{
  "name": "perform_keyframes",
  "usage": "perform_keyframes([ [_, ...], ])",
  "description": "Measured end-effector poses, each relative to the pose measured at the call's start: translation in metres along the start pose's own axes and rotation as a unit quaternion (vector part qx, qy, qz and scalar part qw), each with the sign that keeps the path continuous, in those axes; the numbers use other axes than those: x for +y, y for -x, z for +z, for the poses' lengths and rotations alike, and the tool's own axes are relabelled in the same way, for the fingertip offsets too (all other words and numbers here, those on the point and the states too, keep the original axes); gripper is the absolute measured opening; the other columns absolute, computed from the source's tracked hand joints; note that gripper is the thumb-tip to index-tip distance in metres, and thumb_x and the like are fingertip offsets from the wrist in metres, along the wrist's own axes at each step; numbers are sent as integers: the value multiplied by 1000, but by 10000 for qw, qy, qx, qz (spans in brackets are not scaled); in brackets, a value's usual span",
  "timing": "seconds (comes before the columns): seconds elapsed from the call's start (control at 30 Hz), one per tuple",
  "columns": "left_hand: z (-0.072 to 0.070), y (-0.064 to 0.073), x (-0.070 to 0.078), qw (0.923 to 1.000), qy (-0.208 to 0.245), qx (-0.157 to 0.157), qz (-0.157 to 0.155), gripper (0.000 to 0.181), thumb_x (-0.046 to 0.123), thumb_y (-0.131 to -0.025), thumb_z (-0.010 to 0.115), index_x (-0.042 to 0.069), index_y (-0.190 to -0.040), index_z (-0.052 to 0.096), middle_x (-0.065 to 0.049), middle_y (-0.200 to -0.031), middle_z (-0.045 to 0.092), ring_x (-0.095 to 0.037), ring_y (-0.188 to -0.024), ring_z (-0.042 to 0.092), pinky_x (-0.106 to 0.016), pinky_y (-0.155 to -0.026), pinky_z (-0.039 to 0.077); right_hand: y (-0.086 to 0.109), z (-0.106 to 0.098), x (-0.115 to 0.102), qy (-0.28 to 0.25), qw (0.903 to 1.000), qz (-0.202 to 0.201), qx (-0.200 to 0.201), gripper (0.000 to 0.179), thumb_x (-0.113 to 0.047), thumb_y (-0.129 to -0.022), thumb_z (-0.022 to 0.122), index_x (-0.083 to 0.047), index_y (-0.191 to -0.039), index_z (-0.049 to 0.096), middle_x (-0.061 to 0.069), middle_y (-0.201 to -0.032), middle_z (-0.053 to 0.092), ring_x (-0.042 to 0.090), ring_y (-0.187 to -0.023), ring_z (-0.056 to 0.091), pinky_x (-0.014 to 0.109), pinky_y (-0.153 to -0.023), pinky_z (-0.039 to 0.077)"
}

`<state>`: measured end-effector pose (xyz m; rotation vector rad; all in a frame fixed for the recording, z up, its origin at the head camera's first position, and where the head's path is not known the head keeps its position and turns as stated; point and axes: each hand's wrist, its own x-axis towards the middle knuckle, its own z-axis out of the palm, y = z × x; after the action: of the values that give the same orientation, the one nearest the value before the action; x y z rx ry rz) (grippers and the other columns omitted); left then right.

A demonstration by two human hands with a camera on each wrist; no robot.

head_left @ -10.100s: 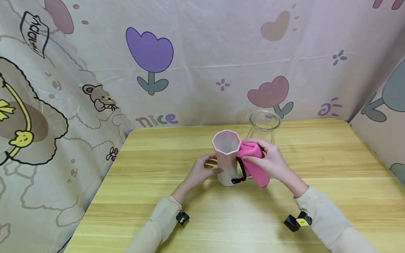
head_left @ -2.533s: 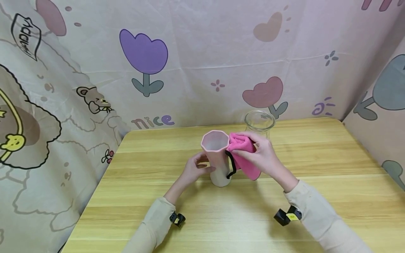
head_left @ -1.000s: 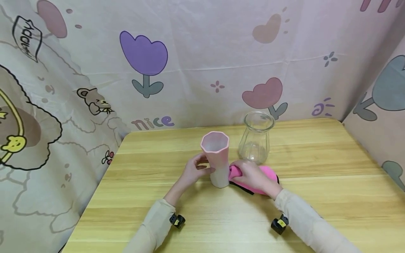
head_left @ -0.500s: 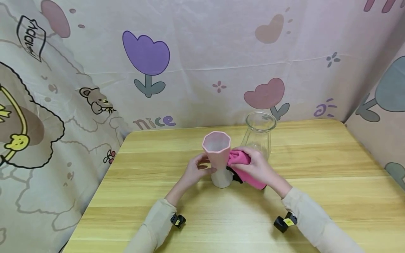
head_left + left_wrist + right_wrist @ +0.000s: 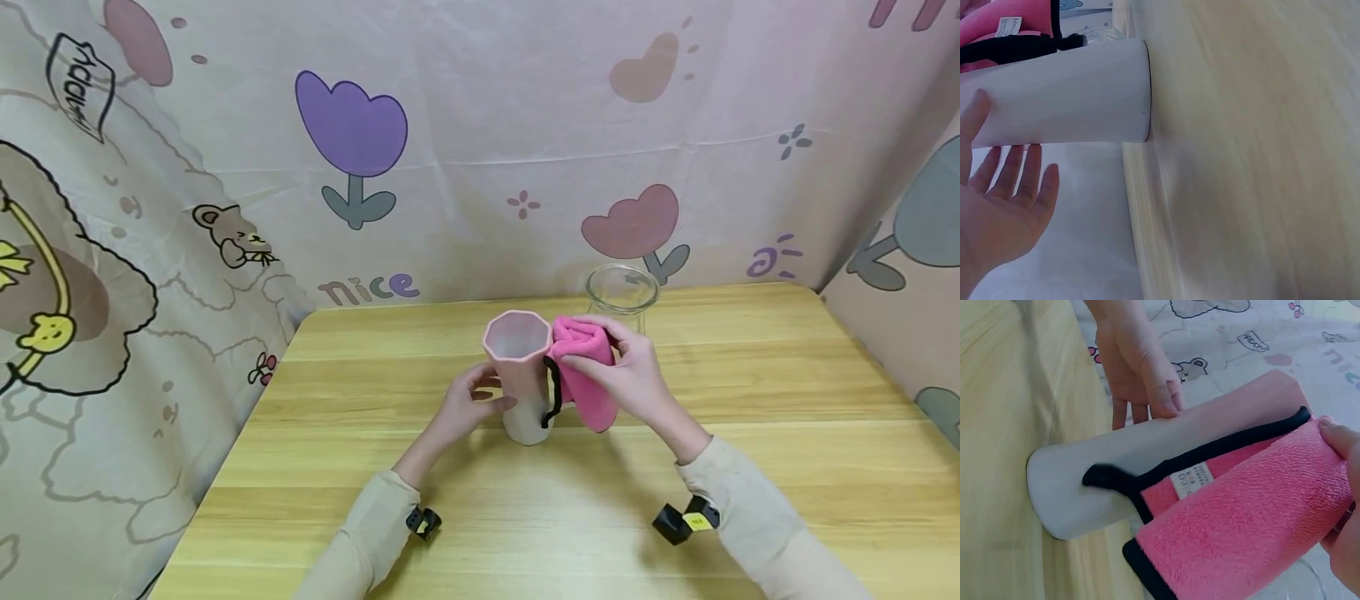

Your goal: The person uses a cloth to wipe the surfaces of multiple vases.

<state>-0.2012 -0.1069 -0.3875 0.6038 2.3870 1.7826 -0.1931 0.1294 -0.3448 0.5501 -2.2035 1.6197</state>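
A tall faceted vase (image 5: 517,375), pink at the rim and fading to white at the base, stands upright on the wooden table. My left hand (image 5: 467,404) holds its left side, thumb in front and fingertips against the wall, as the left wrist view shows too. My right hand (image 5: 633,371) pinches a folded pink cleaning cloth (image 5: 581,367) with black edging. The cloth lies against the right side of the vase near the rim, its lower end hanging down. In the right wrist view a white label (image 5: 1191,480) shows on the cloth.
A clear glass vase (image 5: 622,292) stands behind the cloth and right hand, its lower part mostly hidden by them. The wooden table (image 5: 360,392) reaches back to a patterned fabric backdrop (image 5: 480,125), which also rises along the left and right.
My right hand went from high on the vase down to the table with the cloth, then back up along its right side to near the rim. The left hand keeps its hold.
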Motion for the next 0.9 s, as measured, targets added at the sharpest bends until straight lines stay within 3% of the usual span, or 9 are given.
perform_keyframes([
  [0.17,8,3,-9,9944,-911,480,236,58,16,-73,75,2,-123,50,-13,-118,56,-29,-104,53,-46,-89,45,6,-10,6,74,9997,184,152,47,-5,-72,75,-6,-116,59,10,-115,60,0,-97,56,15,-77,50],
  [0.27,20,3,-12,9788,-1750,1047,197,77,34,-64,81,7,-127,45,-7,-119,53,-26,-104,51,-42,-85,46,9,-16,11,178,9991,334,167,47,-7,-72,75,-7,-117,59,11,-116,59,-1,-95,55,14,-75,50],
  [0.37,37,4,-7,9624,-2219,1562,-112,89,49,-57,80,10,-127,42,-5,-115,51,-25,-102,50,-39,-80,46,12,-20,15,279,9986,420,155,46,-8,-73,75,-7,-117,59,12,-114,60,-1,-92,56,14,-72,50],
  [0.5,56,2,-3,9490,-2316,2094,-452,85,57,-56,77,11,-119,44,0,-105,50,-19,-94,49,-32,-76,44,14,-22,19,427,9983,364,186,46,-8,-73,75,-6,-116,59,13,-112,61,-1,-89,56,14,-69,51],
  [0.63,62,-2,-3,9428,-2196,2468,-451,72,53,-59,76,12,-110,47,2,-97,51,-14,-86,48,-28,-71,42,15,-23,22,475,9982,296,220,45,-6,-73,75,-5,-115,60,14,-110,62,-2,-88,56,13,-68,50],
  [0.9,55,-2,-5,9478,-2052,2420,-328,66,44,-63,78,10,-112,50,-1,-99,55,-16,-84,53,-29,-69,45,17,-23,26,477,9983,263,202,47,-3,-71,75,-4,-115,60,15,-110,62,-4,-89,56,12,-67,49],
])
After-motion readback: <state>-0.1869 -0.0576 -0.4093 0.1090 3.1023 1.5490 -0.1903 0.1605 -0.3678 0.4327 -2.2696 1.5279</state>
